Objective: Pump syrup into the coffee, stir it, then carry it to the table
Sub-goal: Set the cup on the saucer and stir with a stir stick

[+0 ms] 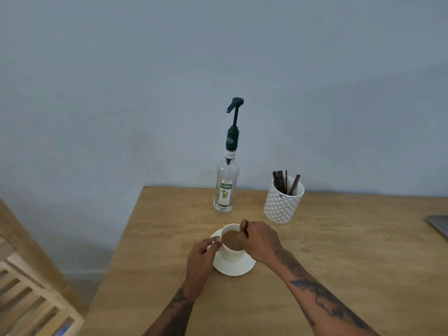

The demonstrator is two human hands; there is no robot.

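Both of your hands are at the white cup (pixel 232 248) of coffee, which sits on its saucer (pixel 236 267) on the tabletop (pixel 339 263): your left hand (pixel 202 257) touches the cup's left rim with loosely curled fingers, and your right hand (pixel 260 240) pinches a dark stir stick (pixel 246 227) over the cup. Behind the cup stands the syrup bottle (pixel 226 187) with its pump, and behind and to the right of the cup is a patterned holder (pixel 282 204) of more sticks.

White cup (pixel 230 251) of milky brown coffee (pixel 233 240) upright on white saucer (pixel 234 267) — dark stir stick (pixel 246 229) in it at its right rim. Clear syrup bottle (pixel 225 187), dark green pump (pixel 234 110), upright behind the cup — apart, nozzle pointing left.
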